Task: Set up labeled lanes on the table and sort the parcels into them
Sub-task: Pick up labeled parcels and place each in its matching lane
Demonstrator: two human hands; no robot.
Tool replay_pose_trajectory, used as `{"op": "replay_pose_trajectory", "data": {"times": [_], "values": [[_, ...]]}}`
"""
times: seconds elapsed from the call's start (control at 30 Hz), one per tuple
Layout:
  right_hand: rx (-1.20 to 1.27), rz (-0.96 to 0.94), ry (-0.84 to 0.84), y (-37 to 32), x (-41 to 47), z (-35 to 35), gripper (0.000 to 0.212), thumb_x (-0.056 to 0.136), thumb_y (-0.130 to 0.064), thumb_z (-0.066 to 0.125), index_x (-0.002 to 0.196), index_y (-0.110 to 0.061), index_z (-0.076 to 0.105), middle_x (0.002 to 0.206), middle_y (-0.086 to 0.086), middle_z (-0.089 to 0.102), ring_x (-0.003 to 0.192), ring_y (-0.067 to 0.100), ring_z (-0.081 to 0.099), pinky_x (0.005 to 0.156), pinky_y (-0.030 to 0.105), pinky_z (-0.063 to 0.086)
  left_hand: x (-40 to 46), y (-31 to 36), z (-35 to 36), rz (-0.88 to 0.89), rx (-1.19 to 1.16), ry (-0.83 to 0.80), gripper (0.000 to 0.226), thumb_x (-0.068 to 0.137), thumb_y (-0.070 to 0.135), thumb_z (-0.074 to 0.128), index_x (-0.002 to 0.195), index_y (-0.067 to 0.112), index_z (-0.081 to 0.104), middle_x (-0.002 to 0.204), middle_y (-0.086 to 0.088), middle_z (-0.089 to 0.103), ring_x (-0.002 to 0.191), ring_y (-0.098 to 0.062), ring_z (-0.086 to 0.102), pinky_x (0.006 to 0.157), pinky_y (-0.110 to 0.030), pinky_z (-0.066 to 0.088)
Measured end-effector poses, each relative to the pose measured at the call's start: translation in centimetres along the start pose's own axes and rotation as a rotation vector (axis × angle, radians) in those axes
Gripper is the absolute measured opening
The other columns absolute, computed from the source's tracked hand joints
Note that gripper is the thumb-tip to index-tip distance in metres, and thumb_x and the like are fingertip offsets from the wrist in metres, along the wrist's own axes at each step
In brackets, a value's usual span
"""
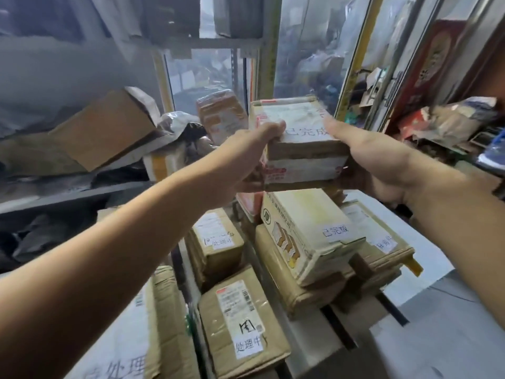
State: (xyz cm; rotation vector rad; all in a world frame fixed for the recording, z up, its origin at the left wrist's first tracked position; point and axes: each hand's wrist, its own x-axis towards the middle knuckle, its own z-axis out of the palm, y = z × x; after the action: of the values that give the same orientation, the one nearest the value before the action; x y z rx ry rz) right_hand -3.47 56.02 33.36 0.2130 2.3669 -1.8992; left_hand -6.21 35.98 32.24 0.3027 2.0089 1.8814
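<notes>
1. Held aloft between both hands: a taped cardboard parcel [300, 138] bearing a white label reading 已完成, raised above the stacked parcels on the table [426, 310]
2. Left hand [246, 157] gripping the parcel's left edge, thumb curled over the top
3. Right hand [374, 162] clasping the right side, thumb lying on the top face, fingers hidden beneath
4. Directly below: a printed carton [308, 233] with the same 已完成 label, atop a pile of brown boxes
5. To the left, two brown parcels [240, 321] tagged 处理中, one behind the other
6. Beyond, cluttered shelving [82, 187] with loose cardboard and bags
</notes>
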Motion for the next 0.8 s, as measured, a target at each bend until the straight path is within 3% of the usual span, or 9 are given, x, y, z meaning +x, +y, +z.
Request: {"op": "replay_pose_trajectory", "data": {"times": [0.1, 0.2, 0.27, 0.33, 0.47, 0.57, 0.8], "values": [[-0.004, 0.018, -0.02, 1.6, 1.0, -2.2, 0.045, 0.095, -0.06, 0.051, 0.097, -0.022, 0.075, 0.083, -0.001, 0.075, 0.073, 0.017, 0.07, 0.088, 0.049, 0.054, 2.3, -0.8, 1.9, -0.031, 0.031, -0.024, 0.025, 0.094, 0.049, 0.055, 0.1, 0.025, 0.062, 0.07, 0.001, 0.074, 0.07, -0.016, 0.073, 0.075, -0.034, 0.057], [0.025, 0.034, -0.033, 2.7, 1.8, -3.6, 0.039, 0.098, -0.053, 0.05, 0.099, -0.022, 0.074, 0.085, 0.0, 0.075, 0.075, 0.018, 0.069, 0.093, 0.053, 0.051, 3.9, -1.4, 3.0, -0.048, 0.058, -0.035, 0.029, 0.092, 0.048, 0.057, 0.108, 0.024, 0.061, 0.079, -0.003, 0.075, 0.08, -0.021, 0.073, 0.092, -0.043, 0.055], [0.025, 0.027, -0.042, 3.4, 2.4, -4.3, 0.036, 0.1, -0.05, 0.048, 0.103, -0.023, 0.072, 0.086, -0.003, 0.076, 0.075, 0.014, 0.07, 0.09, 0.048, 0.051, 4.7, -1.8, 3.5, -0.065, 0.072, -0.028, 0.034, 0.091, 0.048, 0.058, 0.116, 0.025, 0.058, 0.077, -0.002, 0.075, 0.079, -0.021, 0.072, 0.094, -0.044, 0.055], [0.018, 0.019, -0.059, 4.1, 3.1, -4.7, 0.034, 0.101, -0.048, 0.047, 0.106, -0.023, 0.071, 0.089, -0.004, 0.076, 0.076, 0.011, 0.071, 0.085, 0.041, 0.052, 5.4, -2.4, 3.7, -0.077, 0.105, -0.043, 0.033, 0.092, 0.05, 0.057, 0.116, 0.027, 0.056, 0.073, 0.001, 0.074, 0.074, -0.017, 0.071, 0.089, -0.039, 0.056], [0.028, 0.033, -0.06, 5.3, 4.6, -5.0, 0.036, 0.1, -0.049, 0.048, 0.117, -0.024, 0.067, 0.101, 0.006, 0.072, 0.085, 0.021, 0.066, 0.076, 0.043, 0.051, 6.4, -3.0, 3.5, -0.068, 0.123, -0.064, 0.027, 0.092, 0.052, 0.057, 0.108, 0.031, 0.056, 0.068, 0.004, 0.072, 0.065, -0.011, 0.069, 0.071, -0.026, 0.056], [0.066, 0.03, -0.06, 5.5, 6.1, -4.7, 0.038, 0.099, -0.049, 0.05, 0.119, -0.02, 0.065, 0.101, 0.008, 0.07, 0.086, 0.022, 0.064, 0.075, 0.04, 0.05, 7.5, -2.9, 3.1, -0.066, 0.081, -0.025, 0.024, 0.09, 0.05, 0.058, 0.107, 0.033, 0.057, 0.071, 0.005, 0.074, 0.068, -0.011, 0.071, 0.068, -0.024, 0.056], [0.009, 0.055, -0.119, 5.7, 8.7, -5.2, 0.032, 0.099, -0.048, 0.052, 0.11, -0.022, 0.068, 0.078, -0.001, 0.072, 0.066, 0.013, 0.068, 0.052, 0.03, 0.053, 8.6, -4.0, 2.9, -0.095, 0.038, 0.017, 0.024, 0.096, 0.043, 0.055, 0.117, 0.029, 0.056, 0.069, 0.01, 0.073, 0.066, -0.006, 0.071, 0.059, -0.02, 0.055]]}}
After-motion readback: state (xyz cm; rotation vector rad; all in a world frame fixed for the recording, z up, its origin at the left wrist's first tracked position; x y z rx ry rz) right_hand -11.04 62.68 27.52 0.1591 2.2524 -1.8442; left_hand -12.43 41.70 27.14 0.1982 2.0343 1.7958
